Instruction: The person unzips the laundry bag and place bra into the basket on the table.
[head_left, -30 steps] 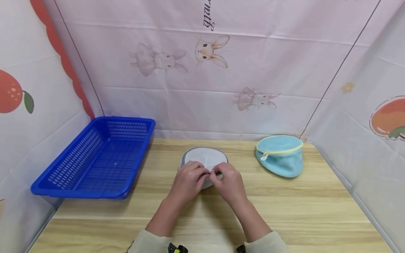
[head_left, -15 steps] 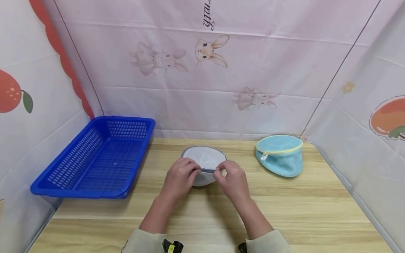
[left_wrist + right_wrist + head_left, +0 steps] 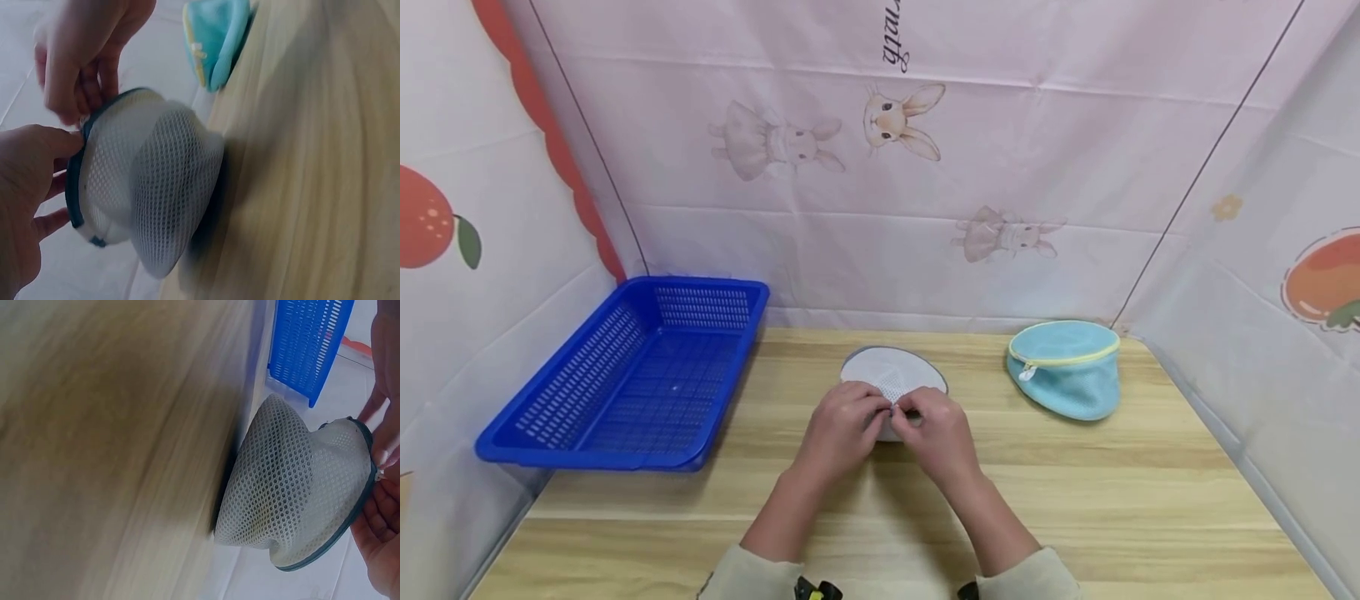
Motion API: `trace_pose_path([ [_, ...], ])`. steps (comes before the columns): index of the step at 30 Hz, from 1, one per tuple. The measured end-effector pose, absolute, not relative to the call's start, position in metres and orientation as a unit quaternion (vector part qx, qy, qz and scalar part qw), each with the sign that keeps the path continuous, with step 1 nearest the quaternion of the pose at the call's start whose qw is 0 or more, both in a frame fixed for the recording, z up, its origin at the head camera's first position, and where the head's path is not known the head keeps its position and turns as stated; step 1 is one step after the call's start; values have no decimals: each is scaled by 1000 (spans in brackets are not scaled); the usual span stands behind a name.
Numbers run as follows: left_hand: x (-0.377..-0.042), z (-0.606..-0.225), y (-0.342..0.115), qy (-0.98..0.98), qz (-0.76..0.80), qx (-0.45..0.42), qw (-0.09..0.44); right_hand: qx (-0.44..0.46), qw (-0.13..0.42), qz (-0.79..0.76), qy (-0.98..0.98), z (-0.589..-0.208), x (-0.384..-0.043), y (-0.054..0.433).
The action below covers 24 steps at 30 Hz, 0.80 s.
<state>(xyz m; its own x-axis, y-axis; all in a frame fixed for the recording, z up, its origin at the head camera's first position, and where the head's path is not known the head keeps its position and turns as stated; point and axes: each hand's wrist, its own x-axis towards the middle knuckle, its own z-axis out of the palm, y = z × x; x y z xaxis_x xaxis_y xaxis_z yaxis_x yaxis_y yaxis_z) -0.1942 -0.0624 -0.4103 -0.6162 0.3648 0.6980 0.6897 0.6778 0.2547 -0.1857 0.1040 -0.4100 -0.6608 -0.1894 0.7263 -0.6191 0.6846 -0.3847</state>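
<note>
A white mesh laundry bag (image 3: 889, 367) with a dark blue-grey zipped rim stands on the table in front of me. My left hand (image 3: 842, 423) pinches the near side of that rim between thumb and fingers. Right beside it, my right hand (image 3: 938, 432) pinches at the same spot, the fingertips of both hands nearly meeting. A small zipper pull seems to be there, mostly covered by the fingers. In the right wrist view the bag's mesh body (image 3: 269, 481) bulges and folds below the rim, its base on the wood.
To the left is a blue plastic basket (image 3: 715, 400) with slotted walls. A light-blue mesh bag (image 3: 1067, 387) with a yellow zip sits at the back right of the wooden table (image 3: 1120, 500). Printed cloth walls (image 3: 850, 275) enclose the back and sides.
Half a second ago my hands were apart along the rim with the zip showing between them. They have come back together, and the bag has shifted slightly right. Basket and blue bag stay put.
</note>
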Motion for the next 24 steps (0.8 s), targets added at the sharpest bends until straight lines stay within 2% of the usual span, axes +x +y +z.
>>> trace_pose_path([
  [10,-192,-417,-57,-871,-247,-301,300,231,339,304,-860,-413,-185,105],
  [24,-197,-412,-79,-879,-255,-270,298,200,346,294,-868,-410,-191,115],
])
